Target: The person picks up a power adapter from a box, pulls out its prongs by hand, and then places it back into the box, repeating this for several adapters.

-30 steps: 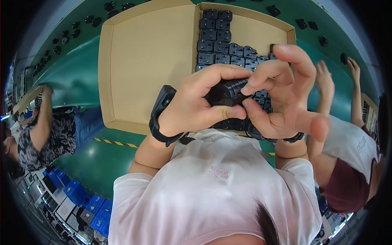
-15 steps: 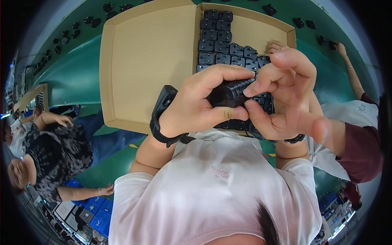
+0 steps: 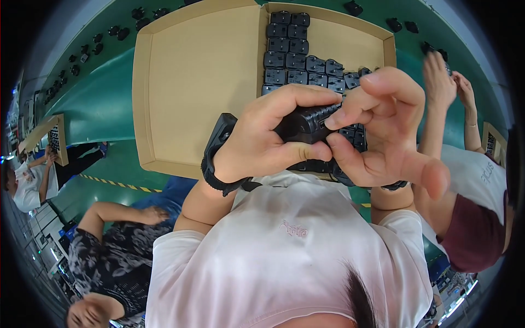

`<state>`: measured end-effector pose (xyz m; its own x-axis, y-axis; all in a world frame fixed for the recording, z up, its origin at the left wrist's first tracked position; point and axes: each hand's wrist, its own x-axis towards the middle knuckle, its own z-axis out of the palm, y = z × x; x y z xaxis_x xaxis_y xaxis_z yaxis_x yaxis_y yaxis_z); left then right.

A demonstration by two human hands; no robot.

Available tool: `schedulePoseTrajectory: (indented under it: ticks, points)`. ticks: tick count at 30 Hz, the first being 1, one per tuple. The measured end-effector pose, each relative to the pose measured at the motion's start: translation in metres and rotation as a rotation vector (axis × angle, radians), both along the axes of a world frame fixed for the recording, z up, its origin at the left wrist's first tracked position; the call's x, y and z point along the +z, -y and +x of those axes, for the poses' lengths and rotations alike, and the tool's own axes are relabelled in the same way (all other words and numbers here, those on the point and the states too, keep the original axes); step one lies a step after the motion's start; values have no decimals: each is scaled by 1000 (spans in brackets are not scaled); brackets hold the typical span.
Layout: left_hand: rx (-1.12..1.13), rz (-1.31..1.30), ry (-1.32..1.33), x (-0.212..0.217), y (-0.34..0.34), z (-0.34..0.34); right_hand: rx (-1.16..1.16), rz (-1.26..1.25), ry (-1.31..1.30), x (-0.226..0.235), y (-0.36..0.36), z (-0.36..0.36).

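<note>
A black power adapter [image 3: 299, 126] with a ridged side is held up at chest height, over the near part of an open cardboard box. My left hand [image 3: 254, 139] wraps round its body, fingers above and thumb below. At its right end, the index fingertip and thumb of my right hand [image 3: 385, 131] pinch the edge, while the other fingers curl loosely away. Several matching black adapters [image 3: 287, 61] stand in tight rows in the right half of the box, prongs up. My hands hide the nearer rows.
The box's left half [image 3: 197, 87] shows bare cardboard. Beyond it a green conveyor belt [image 3: 95, 117] carries scattered black adapters [image 3: 123, 33]. At the right, a co-worker's hands [image 3: 440, 82] are above the belt. Another person [image 3: 117, 251] stands close at my left.
My hands and the adapter stay nearly still. The co-worker's hand has left the box's right side and is over the belt. The person at left has come closer.
</note>
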<state>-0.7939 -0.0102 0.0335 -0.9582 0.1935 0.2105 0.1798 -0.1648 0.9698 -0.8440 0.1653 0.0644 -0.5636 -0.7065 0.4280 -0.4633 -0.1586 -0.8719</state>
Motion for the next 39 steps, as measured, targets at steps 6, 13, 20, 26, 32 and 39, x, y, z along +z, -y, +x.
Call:
schedulePoseTrajectory:
  ticks: [6, 13, 20, 26, 32, 39]
  points:
    - [17, -43, -91, 16, 101, -58, -51, 12, -50, 17, 96, -52]
    - [34, -86, -75, 45, 217, -147, -110, 27, -106, 41, 218, -138]
    - [43, -73, -153, 81, 279, -170, -160, 26, -160, 79, 284, -154]
    - [100, -163, -155, 48, 197, -106, -149, 30, -212, 38, 201, -99]
    - [64, -178, -151, 20, 105, -69, -221, 28, -253, 3, 115, -57]
    - [50, -146, -170, 18, 54, -55, -290, 54, -301, 2, 66, -39]
